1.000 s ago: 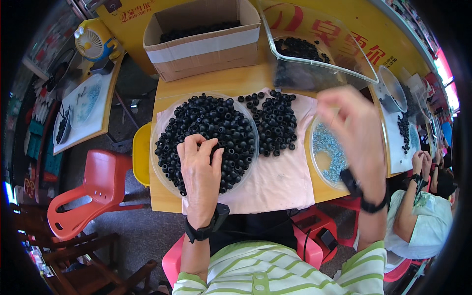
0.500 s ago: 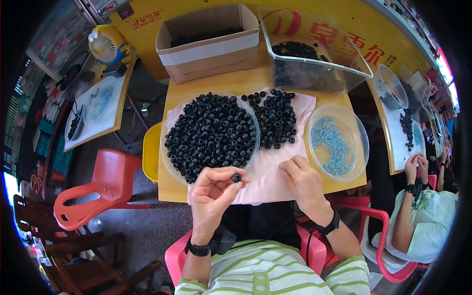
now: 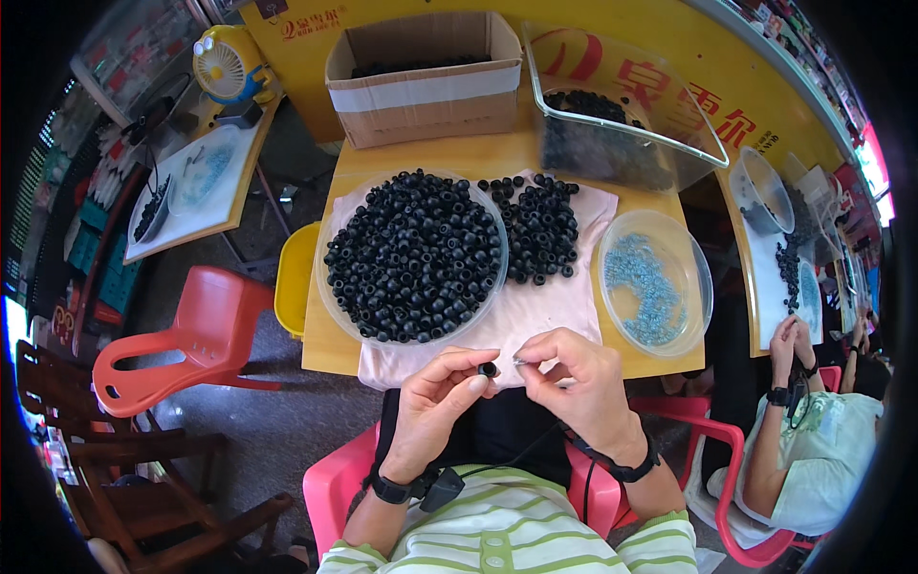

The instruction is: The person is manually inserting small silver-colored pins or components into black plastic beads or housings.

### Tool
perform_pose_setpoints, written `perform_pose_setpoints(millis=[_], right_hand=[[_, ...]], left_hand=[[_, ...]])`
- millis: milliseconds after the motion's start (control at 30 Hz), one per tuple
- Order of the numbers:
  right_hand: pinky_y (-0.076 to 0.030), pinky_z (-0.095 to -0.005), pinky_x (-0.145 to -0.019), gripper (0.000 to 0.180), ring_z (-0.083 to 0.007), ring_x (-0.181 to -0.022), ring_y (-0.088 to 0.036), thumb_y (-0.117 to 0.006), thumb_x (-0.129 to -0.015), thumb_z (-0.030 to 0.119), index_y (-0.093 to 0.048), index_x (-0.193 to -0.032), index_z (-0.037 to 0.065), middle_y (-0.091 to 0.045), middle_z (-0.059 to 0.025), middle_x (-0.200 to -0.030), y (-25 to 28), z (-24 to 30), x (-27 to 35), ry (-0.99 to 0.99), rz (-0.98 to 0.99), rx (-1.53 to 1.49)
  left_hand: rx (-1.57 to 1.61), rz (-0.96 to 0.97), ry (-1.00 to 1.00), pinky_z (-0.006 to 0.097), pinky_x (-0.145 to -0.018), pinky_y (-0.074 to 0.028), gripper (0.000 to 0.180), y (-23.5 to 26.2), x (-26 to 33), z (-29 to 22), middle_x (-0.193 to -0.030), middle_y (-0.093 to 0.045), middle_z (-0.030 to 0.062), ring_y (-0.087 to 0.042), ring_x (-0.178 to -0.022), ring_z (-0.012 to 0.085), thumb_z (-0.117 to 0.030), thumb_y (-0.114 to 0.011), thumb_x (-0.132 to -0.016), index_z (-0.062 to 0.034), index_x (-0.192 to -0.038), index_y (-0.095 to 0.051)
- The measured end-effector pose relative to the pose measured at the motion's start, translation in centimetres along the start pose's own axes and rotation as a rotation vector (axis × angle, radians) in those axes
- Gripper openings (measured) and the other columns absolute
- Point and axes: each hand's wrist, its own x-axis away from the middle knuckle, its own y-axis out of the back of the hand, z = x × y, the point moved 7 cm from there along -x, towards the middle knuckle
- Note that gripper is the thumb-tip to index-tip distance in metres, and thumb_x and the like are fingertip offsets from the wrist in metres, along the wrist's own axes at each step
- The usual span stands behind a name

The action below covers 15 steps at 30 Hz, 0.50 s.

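Between the thumb and fingertips of my left hand is one small black bead with a hollow end. Just beside it, my right hand is closed in a pinch on a tiny pale piece, too small to name. Both hands are over the front edge of a pale pink cloth. Beyond my left hand a round clear tray is heaped with black beads. To its right lies a loose pile of the same beads. A round clear tub at the right holds small bluish pieces.
At the table's back stand a cardboard box and a clear plastic bin, both holding black pieces. A yellow container and a red chair are at the left. Another person works at a right-hand table.
My right hand has moved left and toward me, up to my left hand, and now pinches a tiny piece. My left hand has come slightly right and closer, still holding the bead.
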Motion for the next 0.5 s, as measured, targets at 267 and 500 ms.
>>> perform_pose_setpoints(millis=[267,500], right_hand=[[-0.055,-0.0260,-0.059,0.021,-0.0158,-0.072,-0.066,-0.070,-0.076,-0.007,-0.062,-0.094,0.001,-0.065,-0.0086,-0.090,-0.4,1.6,0.0,0.093,0.059,0.031],[-0.054,-0.0285,-0.060,0.021,-0.0197,-0.071,-0.065,-0.071,-0.077,-0.006,-0.063,-0.095,0.002,-0.064,-0.0097,-0.090,-0.5,2.1,-0.2,0.167,0.046,0.073]], left_hand=[[-0.201,0.070,-0.100,0.025,-0.088,-0.050,0.024,-0.6,-0.1,-0.2,-0.105,-0.062,0.0065,-0.062,-0.097,0.0122,0.005,-0.062,-0.090,0.0039,-0.113,-0.059],[-0.170,0.120,-0.055,0.031,-0.094,-0.052,0.024,-0.6,-0.4,-0.1,-0.113,-0.060,0.0110,-0.061,-0.104,0.0171,0.009,-0.061,-0.089,0.0053,-0.113,-0.057]])
